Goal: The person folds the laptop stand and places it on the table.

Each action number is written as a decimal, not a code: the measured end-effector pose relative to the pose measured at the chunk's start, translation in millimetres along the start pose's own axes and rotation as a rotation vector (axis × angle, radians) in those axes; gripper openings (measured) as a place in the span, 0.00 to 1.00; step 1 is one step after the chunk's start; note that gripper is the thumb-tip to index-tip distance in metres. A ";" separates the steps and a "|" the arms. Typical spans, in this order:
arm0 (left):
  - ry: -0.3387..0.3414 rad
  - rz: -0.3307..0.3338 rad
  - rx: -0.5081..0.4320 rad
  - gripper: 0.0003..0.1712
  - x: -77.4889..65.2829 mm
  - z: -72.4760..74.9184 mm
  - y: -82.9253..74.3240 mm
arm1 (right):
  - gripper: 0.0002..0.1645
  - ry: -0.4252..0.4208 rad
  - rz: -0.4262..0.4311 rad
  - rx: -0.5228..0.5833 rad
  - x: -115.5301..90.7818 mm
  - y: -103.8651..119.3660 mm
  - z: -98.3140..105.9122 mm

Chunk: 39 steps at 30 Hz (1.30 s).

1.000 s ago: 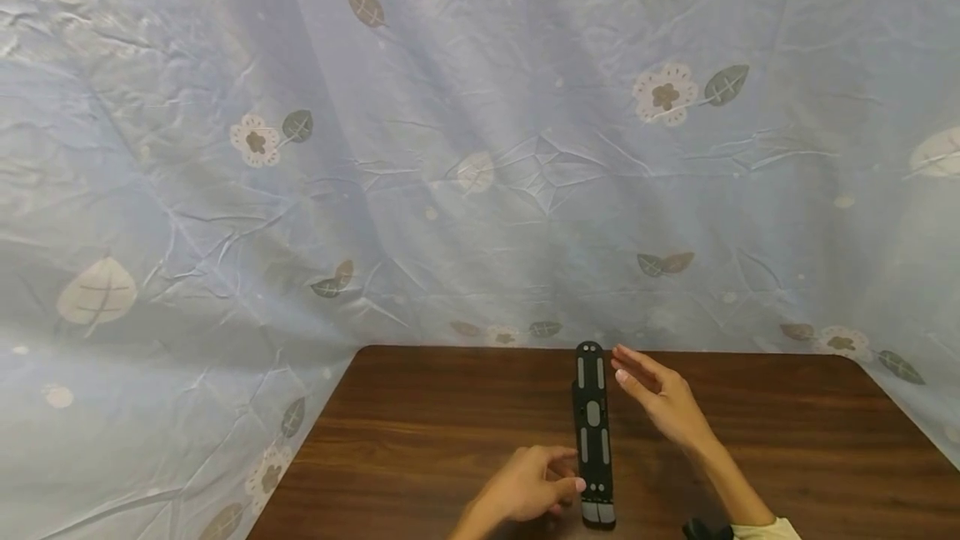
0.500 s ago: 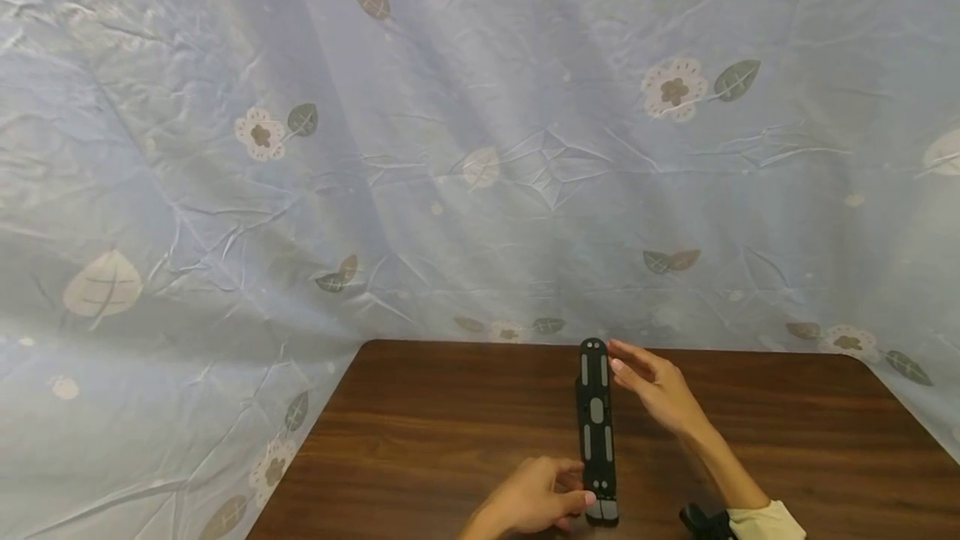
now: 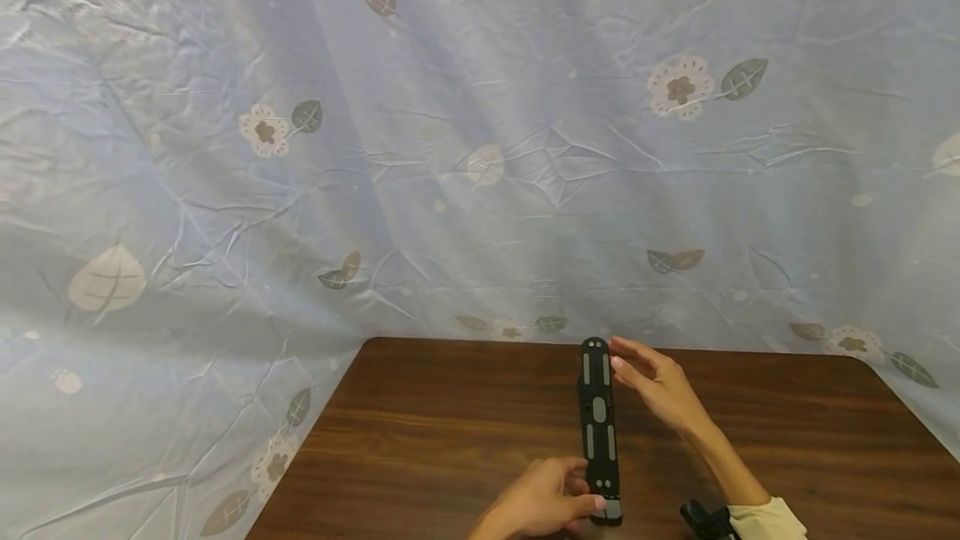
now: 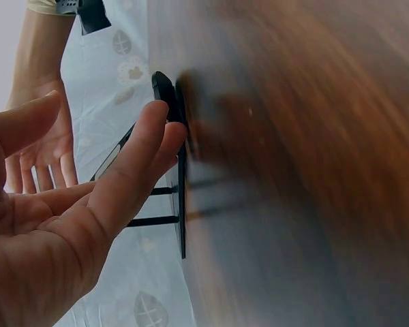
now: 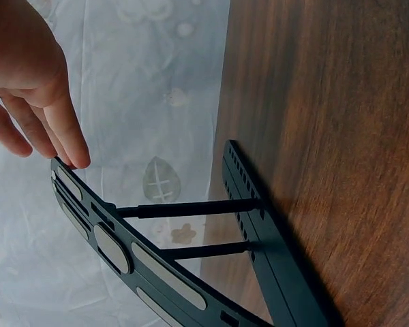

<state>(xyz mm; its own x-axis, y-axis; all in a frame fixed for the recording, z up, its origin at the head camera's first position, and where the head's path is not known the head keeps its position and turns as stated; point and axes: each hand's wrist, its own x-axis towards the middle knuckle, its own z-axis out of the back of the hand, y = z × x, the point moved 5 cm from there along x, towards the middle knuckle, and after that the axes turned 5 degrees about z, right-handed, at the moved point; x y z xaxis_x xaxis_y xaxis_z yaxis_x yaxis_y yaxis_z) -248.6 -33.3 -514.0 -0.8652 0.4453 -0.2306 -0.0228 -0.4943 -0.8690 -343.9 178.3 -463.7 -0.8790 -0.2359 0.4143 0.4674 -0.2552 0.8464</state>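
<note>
We see a black folding stand [image 3: 599,415] on the table [image 3: 435,440], running lengthwise away from us. The right wrist view shows it propped up: its upper bar [image 5: 138,269] slants above a base bar [image 5: 269,245] lying flat, with two thin struts [image 5: 191,208] joining them and rows of holes along the base. Narrow grey pads and an oval pad [image 5: 111,248] line the upper bar.

Our left hand [image 3: 543,494] is at the stand's near end, its thumb tip overlapping a grey end piece in the head view; we cannot tell whether it touches. The fingers [image 4: 129,163] reach out, well apart from the thumb. Our right hand [image 3: 660,390] is beside the far end, its fingers [image 5: 68,133] extended and slightly spread, tips at the bar's end; contact is unclear.

A black device [image 3: 705,519] sits at our right wrist by a pale sleeve [image 3: 767,521]. Behind the table hangs a bluish-grey sheet [image 3: 420,215] printed with leaves and flowers.
</note>
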 end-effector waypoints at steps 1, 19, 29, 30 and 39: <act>0.005 0.009 -0.005 0.36 0.5 -1.2 -0.1 | 0.32 -0.001 0.000 0.000 0.1 -0.4 0.1; -0.006 0.073 0.010 0.41 9.3 -22.3 -14.0 | 0.32 -0.017 -0.005 -0.006 1.7 1.4 3.1; 0.036 0.148 -0.043 0.39 14.2 -35.3 -18.7 | 0.33 0.007 -0.025 0.011 2.3 2.9 2.5; 0.039 0.154 -0.038 0.39 15.1 -36.9 -18.6 | 0.33 0.008 -0.027 0.012 2.0 2.7 2.6; 0.036 0.182 -0.004 0.35 21.4 -48.4 -20.5 | 0.33 0.039 -0.018 -0.004 0.3 2.5 5.4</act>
<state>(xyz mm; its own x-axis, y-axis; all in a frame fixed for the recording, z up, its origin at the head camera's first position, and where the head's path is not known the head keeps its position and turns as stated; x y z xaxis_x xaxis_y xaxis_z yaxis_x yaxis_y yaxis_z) -242.4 22.5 -522.3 -0.8361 0.3752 -0.4001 0.1349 -0.5664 -0.8130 -343.5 182.6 -459.6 -0.8832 -0.2672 0.3856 0.4518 -0.2635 0.8523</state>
